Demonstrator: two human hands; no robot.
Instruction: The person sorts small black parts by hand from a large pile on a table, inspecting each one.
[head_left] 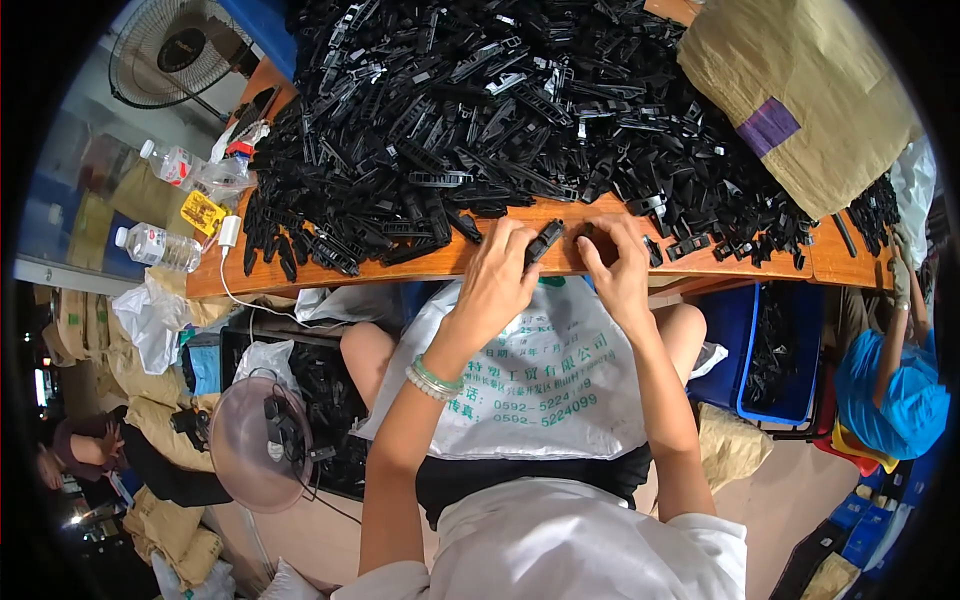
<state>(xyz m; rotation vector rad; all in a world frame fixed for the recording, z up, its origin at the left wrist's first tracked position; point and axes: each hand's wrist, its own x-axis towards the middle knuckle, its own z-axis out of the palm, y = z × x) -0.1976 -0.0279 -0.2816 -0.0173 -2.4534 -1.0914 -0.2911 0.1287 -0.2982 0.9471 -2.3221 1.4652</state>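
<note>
At the near edge of the wooden table (440, 262), my left hand (497, 280) is closed on a short black plastic part (545, 243), pinched between thumb and fingers and tilted upward. My right hand (620, 265) is just to its right, its thumb and fingers curled together. Something dark shows between those fingers, but they mostly hide it. Beyond both hands rises a large heap of black plastic parts (480, 110), long and narrow, with ribbed or slotted faces. A few loose black parts (688, 246) lie along the edge by my right hand.
A white printed sack (520, 400) covers my lap. Brown sacking (800, 100) lies over the heap's right side. Plastic bottles (160, 248) and a fan (180, 50) are at left. Below are a blue bin (780, 350) and a clear round tub (255, 450). A co-worker in blue (890, 385) sits right.
</note>
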